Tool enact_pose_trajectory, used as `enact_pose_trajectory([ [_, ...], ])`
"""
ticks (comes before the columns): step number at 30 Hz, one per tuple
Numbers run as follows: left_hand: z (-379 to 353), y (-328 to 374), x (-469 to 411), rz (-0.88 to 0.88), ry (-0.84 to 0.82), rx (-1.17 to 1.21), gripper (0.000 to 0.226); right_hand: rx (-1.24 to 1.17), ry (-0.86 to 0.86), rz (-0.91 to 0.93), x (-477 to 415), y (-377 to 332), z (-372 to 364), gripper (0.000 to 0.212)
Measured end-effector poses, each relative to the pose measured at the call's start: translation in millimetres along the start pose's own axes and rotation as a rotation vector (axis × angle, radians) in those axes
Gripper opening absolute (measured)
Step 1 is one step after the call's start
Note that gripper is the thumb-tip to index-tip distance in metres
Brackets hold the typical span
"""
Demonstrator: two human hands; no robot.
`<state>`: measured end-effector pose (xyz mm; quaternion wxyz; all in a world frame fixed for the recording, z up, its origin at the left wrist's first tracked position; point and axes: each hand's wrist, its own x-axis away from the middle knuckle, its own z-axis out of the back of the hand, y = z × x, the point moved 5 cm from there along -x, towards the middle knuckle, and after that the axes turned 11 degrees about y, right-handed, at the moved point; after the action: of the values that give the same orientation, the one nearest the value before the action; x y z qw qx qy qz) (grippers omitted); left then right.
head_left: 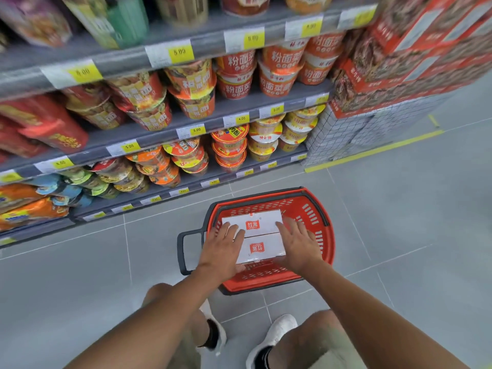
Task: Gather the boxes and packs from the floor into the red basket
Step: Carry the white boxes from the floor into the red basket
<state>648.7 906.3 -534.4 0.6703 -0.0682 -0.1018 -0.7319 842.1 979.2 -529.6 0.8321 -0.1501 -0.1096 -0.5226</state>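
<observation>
1. The red basket (327, 243) stands on the grey tiled floor (399, 222), just in front of the bottom edge of the shelving (186, 191)
2. Two white boxes lie side by side inside the basket, long sides touching, each with a red logo on top: the far box (255, 221) towards the basket's shelf-side rim, the near box (259, 249) towards the rim closest to the person
3. The left hand (222, 250) lies flat on the left ends of both boxes, fingers straight and slightly spread
4. The right hand (298, 246) lies flat on the right ends of the same boxes, fingers straight – the two hands are well apart, with both logos showing between them
5. Whether either thumb hooks under the near box's edge cannot be told
6. A black pull handle (182, 251) sticks out from the basket's left side, and a black carry handle (316, 206) lies folded along its far rim
7. The shelves hold stacked instant noodle cups (279, 65) in red, orange and yellow, with yellow price tags (179, 52) along the shelf edges and bagged packs at the left end
8. To the right of the shelving stands a pile of red printed cartons (399, 49) – a yellow tape line (372, 151) runs along the floor at its base
9. At the bottom edge, bent knees and two white shoes show, the left shoe (215, 331) and the right shoe (277, 334), both on the floor just short of the basket
</observation>
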Motion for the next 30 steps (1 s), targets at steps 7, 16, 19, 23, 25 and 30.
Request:
enact_pose_trajectory([
  [7,139,-5,25,-0.03,0.101,0.006,0.1,-0.045,0.069,-0.063,46,-24,144,0.107],
  [16,288,-39,49,-0.083,0.267,0.029,0.1,-0.014,0.24,-0.107,81,-73,297,0.109],
  [19,319,-59,62,-0.058,0.333,0.022,0.101,-0.026,0.271,-0.068,80,-96,329,0.114],
  [23,336,-97,93,0.077,0.347,0.027,0.105,-0.032,0.302,0.043,67,-131,360,0.119],
  [25,340,-115,112,0.152,0.366,0.019,0.107,-0.058,0.326,0.112,59,-148,371,0.118],
  [30,347,-156,172,0.404,0.379,-0.002,0.109,-0.009,0.309,0.356,40,-197,396,0.12],
])
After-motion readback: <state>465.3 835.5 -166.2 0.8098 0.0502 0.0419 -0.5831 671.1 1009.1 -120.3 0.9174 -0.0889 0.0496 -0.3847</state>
